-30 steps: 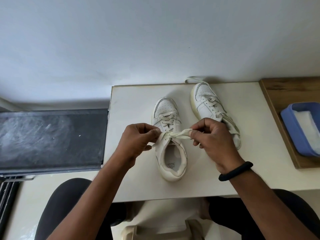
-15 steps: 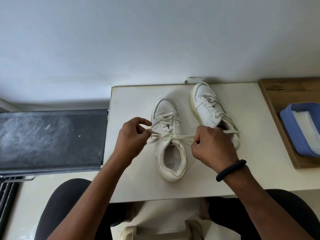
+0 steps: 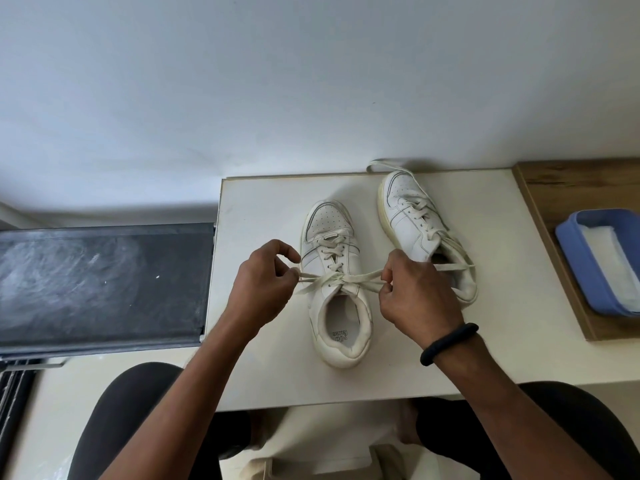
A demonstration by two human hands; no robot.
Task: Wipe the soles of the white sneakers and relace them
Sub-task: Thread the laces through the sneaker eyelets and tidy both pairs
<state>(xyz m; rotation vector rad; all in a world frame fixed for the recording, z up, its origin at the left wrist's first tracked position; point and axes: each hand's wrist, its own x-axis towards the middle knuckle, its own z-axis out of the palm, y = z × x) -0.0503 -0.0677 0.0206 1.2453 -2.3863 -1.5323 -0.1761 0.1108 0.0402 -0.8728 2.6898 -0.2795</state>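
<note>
Two white sneakers stand upright on a small white table. The nearer sneaker points away from me, laced, with its cream lace crossed in a knot at the top eyelets. My left hand pinches the lace end left of the shoe. My right hand pinches the other end to the right, with a black band on that wrist. The lace runs taut between the two hands. The second sneaker sits further back right, laced, its heel partly hidden behind my right hand.
A blue tray holding white cloth or wipes rests on a wooden surface at the right. A dark dusty panel lies to the left of the table. A white wall stands behind. My knees are under the table's front edge.
Both hands have moved apart sideways, pulling the bunched lace out into a flat, taut crossed knot over the nearer sneaker's tongue.
</note>
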